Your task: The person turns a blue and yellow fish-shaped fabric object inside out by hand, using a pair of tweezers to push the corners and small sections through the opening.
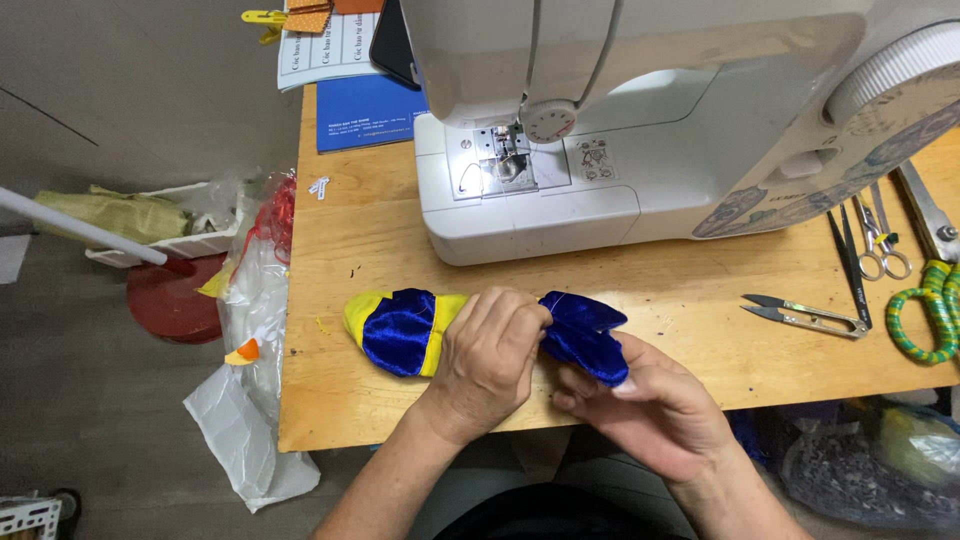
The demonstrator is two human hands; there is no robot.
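Observation:
A small sewn piece of shiny blue and yellow fabric [400,330] lies on the wooden table [340,400] near its front edge. My left hand [490,360] rests over its middle and pinches the cloth with fingers closed. My right hand [650,410] grips the blue right end [585,335] from below, thumb against the fabric. A white sewing machine [600,130] stands behind the hands, with its lit needle area [505,160] directly beyond the fabric.
Thread snips [805,315], tweezers [850,265], small scissors [880,240] and a green coiled cord [925,315] lie at the right. A blue booklet [365,115] sits at the back left. Plastic bags [250,330] and a red bucket [175,300] stand left of the table.

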